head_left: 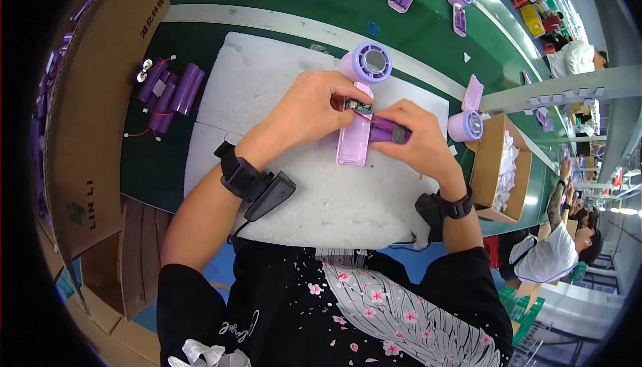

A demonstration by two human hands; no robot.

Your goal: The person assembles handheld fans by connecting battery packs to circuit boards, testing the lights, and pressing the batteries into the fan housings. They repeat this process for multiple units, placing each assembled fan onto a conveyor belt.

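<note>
White mat beneath lilac housing, purple cylinders left, carton right

Illumination is bright and even over the white pad; shadows are faint. Ceiling lamps at far right read as blown-out spots. The left hand and right hand are acceptably sharp. Fisheye distortion bows the left-side carton (its straight edges curve visibly). Black vignetting closes the corners; distant background detail is soft.
</note>
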